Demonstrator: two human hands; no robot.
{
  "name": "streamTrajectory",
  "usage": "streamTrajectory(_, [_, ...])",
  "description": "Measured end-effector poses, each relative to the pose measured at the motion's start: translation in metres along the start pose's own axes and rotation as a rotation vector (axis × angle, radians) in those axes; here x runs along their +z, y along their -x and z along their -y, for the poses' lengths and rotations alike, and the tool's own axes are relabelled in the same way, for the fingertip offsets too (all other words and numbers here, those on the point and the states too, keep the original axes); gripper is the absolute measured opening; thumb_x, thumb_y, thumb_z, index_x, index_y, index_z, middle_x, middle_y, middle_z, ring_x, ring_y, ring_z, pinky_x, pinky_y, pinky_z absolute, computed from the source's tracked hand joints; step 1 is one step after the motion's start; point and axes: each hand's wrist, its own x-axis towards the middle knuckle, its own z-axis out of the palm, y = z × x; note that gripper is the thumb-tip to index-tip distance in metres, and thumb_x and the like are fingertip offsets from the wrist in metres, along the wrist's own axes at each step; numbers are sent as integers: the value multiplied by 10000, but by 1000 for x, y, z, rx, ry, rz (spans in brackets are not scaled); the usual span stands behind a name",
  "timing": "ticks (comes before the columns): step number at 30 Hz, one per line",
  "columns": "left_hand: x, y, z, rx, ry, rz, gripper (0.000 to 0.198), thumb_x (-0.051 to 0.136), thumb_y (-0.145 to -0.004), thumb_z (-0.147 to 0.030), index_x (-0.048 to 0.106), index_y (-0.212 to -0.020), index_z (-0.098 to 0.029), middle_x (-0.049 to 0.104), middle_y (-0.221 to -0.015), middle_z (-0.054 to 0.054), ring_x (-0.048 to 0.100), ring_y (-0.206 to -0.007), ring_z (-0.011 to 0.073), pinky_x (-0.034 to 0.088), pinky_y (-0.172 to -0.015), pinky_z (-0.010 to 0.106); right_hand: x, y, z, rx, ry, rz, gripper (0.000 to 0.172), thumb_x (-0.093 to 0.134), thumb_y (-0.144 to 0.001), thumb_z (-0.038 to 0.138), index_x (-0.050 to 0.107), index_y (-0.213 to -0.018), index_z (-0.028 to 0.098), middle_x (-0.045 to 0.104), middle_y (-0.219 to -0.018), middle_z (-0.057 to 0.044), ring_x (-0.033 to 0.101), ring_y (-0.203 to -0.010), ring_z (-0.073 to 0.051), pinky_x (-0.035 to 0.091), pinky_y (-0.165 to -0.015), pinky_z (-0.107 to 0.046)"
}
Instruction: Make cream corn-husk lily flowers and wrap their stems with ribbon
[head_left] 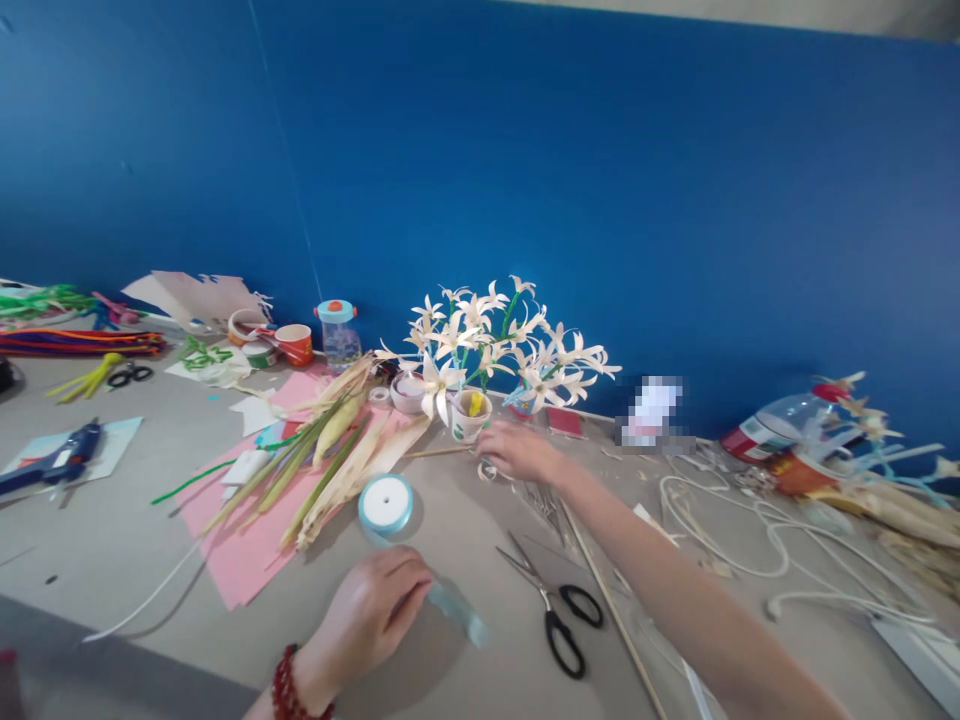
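Note:
My left hand (379,610), with a red beaded bracelet (291,685) at the wrist, pinches a light blue ribbon (450,602). The ribbon's free end hangs to the right, and the other way it runs to a ribbon spool (386,503) on the table. My right hand (519,450) reaches forward, fingers bent down by a paper cup (471,425) of white flowers (457,340). Its fingertips are by some thin pale string (491,470); what they hold is hidden. Black-handled scissors (551,605) lie partly spread between my arms.
Corn husks (337,480) lie on pink paper (232,560) at left. Farther left are a blue glue gun (71,450) and pipe cleaners (82,343). A long stick (611,605), white cord (780,570) and a plastic bottle (776,425) are at right. A blue wall (480,150) stands behind.

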Motion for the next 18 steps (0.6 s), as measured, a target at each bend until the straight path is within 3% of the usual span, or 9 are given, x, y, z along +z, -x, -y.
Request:
streamTrajectory(4, [-1,-1,1,-20,16,-4,198,451,-949,-171,643,-913,-205,684,-835,73,660,-756,182,549,-691,279,-19,19,-3,33,-46,-60,270,524,-870,112,744,-981,224,741,-1059,-62,657,-1017,-213,470,-938,-343])
streamTrajectory(8, [-1,1,3,-48,40,-58,164,482,-942,-161,640,-940,-205,687,-843,60,658,-779,174,539,-691,275,-24,64,18,128,-112,-170,334,408,-934,134,706,-1065,204,731,-1091,-86,672,-1016,-219,512,-876,-335])
streamTrajectory(10, [-4,3,5,-114,41,-163,145,496,-941,-163,635,-934,-203,689,-850,57,660,-802,175,542,-720,282,-21,93,37,170,-235,-207,317,419,-929,151,711,-1021,234,740,-1066,-69,689,-999,-215,530,-846,-316])
streamTrajectory(13, [-16,8,8,-238,-36,-353,125,499,-945,-182,623,-937,-197,689,-927,70,657,-907,196,537,-829,328,-10,139,67,175,-310,-156,314,423,-931,176,706,-1023,273,750,-1009,-68,706,-948,-232,556,-803,-340])
streamTrajectory(18, [-47,8,16,-298,-171,-290,127,530,-935,-235,611,-1028,-206,647,-1070,76,615,-1054,218,493,-934,370,16,201,106,271,-363,-242,274,489,-908,208,694,-1050,323,763,-998,-67,725,-937,-261,592,-764,-356])
